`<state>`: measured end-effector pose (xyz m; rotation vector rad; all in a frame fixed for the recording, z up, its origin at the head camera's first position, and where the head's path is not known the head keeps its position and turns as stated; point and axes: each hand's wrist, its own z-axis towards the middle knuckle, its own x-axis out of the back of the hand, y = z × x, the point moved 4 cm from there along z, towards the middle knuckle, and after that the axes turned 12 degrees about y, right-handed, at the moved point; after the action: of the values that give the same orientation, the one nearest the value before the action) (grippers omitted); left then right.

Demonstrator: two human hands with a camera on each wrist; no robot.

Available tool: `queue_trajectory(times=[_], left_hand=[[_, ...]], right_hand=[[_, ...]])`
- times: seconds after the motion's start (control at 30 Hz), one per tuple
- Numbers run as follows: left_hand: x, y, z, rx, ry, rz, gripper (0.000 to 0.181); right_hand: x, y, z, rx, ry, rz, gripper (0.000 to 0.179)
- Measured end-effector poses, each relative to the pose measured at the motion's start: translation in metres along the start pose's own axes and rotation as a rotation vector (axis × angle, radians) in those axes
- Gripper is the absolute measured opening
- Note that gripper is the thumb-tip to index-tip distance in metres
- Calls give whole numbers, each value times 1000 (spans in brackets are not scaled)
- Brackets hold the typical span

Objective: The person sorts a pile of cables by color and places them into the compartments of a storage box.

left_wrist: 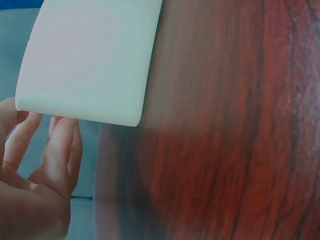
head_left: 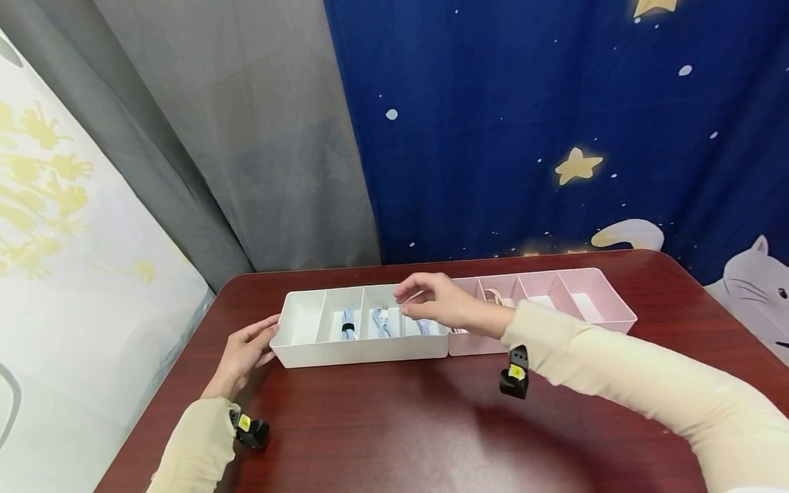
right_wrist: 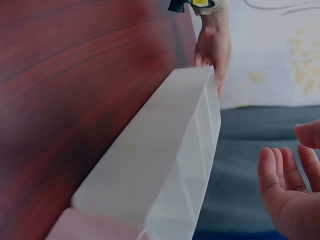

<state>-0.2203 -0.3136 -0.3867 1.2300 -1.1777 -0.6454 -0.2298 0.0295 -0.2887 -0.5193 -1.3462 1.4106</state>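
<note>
A white divided box stands on the table, with bundled light-blue cables in several compartments. One cable bundle has a black tie round it; another cable lies in the neighbouring compartment. At the box's left end, my left hand touches the end wall with extended fingers, as the left wrist view shows from close by. My right hand hovers over the box's right part, fingers loosely bent and nothing between them. It partly hides the rightmost compartment, where more blue cable shows.
A pink divided box adjoins the white box's right end, partly behind my right forearm; a light brownish cable lies in it. Both boxes sit on a dark red wooden table. Grey and blue curtains hang behind.
</note>
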Motion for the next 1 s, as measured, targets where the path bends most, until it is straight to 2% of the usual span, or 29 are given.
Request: queue_trajectory(times=[0.13, 0.3, 0.4, 0.53, 0.6, 0.87, 1.0], left_hand=[[0, 1, -1, -32, 19, 60, 52], [-1, 9, -5, -138, 18, 161, 46], [-1, 18, -9, -241, 29, 267, 44], [-2, 27, -13, -383, 105, 428, 43], [-4, 29, -14, -443, 145, 480, 43], [-21, 48, -16, -651, 271, 491, 39], [-36, 55, -16, -695, 284, 496, 42]], right_hand=[[20, 8, -13, -31, 47, 41, 26], [43, 16, -27, -60, 92, 35, 27], [54, 20, -36, -72, 121, 19, 29], [72, 21, -48, -57, 165, -58, 28], [81, 22, -55, -50, 187, -105, 28], [111, 24, -71, -1, 267, -182, 27], [119, 32, -73, 12, 290, -211, 29]])
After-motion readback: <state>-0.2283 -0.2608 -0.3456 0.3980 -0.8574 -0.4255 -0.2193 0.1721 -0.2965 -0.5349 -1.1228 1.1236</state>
